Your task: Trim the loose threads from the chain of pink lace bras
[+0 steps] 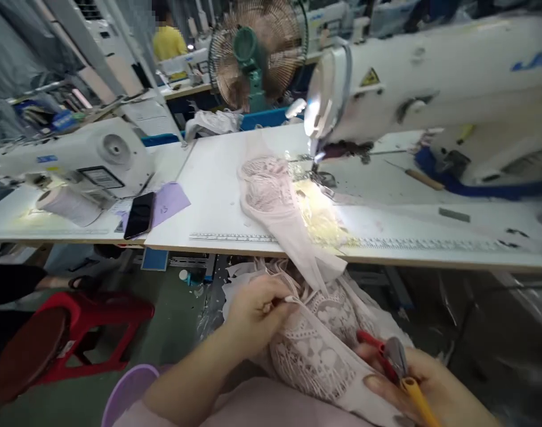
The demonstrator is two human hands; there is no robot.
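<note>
A fan with a green hub (pixel 245 46) stands beyond the white tabletop (pixel 211 190), a person in a yellow top (pixel 169 42) to its left in the far background. At left, a dark phone (pixel 140 215) overlaps a sheet of purple paper (pixel 171 200), just right of a cone of thread (pixel 69 206) lying beside a sewing machine (pixel 75 151). A red stool (pixel 97 309) stands on the floor (pixel 173 332), a purple tub (pixel 127 382) nearer.
</note>
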